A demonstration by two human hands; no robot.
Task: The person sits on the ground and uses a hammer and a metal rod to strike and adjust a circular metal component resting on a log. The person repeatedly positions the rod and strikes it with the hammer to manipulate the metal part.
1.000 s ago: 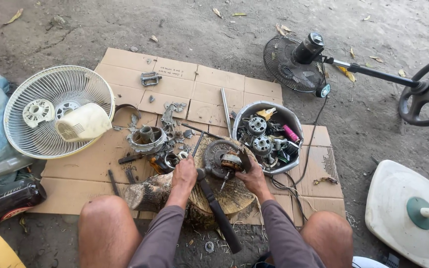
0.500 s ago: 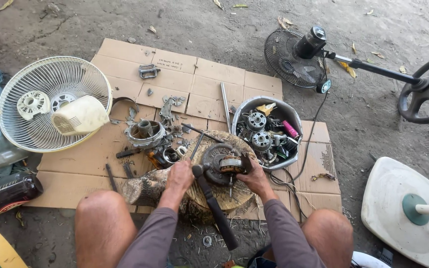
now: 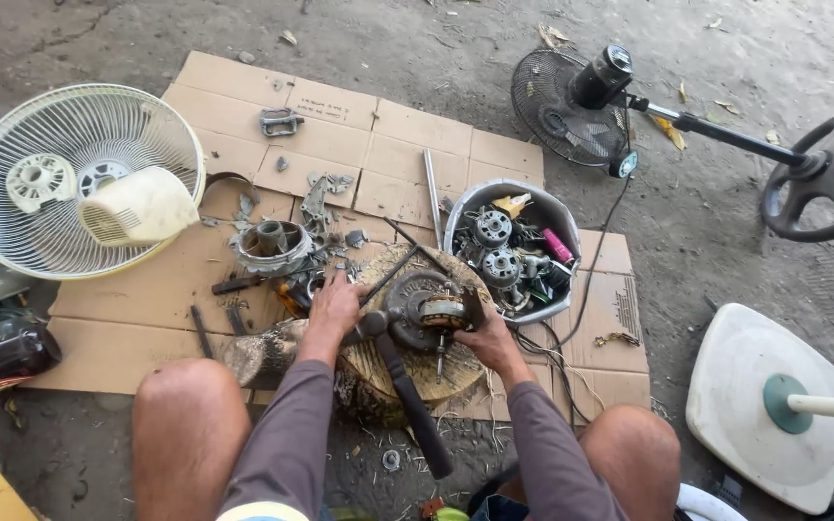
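Rusty fan motor (image 3: 425,311) half hidden under both hands (image 3: 335,307), hammer (image 3: 405,391) handle foreshortened

Single view, head-worn camera. Looks steeply down and forward from above the person's lap; knees and sleeves fill the bottom edge. Close range to both hands at lower centre. The cardboard sheet (image 3: 340,125) on the ground runs away toward the top of frame, its far edge fully visible. No second view to overlap.
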